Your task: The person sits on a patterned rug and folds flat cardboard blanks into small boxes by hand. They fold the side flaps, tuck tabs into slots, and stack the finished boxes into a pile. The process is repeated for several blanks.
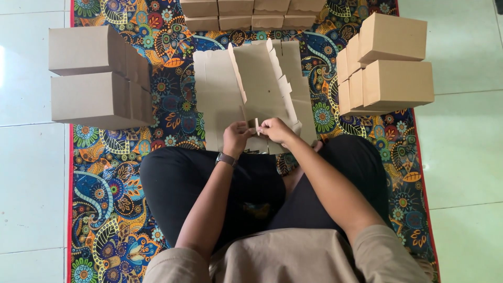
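Note:
A flat brown cardboard box blank lies partly folded on top of a stack of more flat blanks, just in front of my crossed legs. My left hand, with a watch on its wrist, pinches the near edge of the blank. My right hand grips a small upright flap of the same blank right beside it. One side panel of the blank stands up at an angle.
Folded brown boxes are stacked at the left, at the right and along the far edge. Everything rests on a colourful patterned mat over pale floor tiles.

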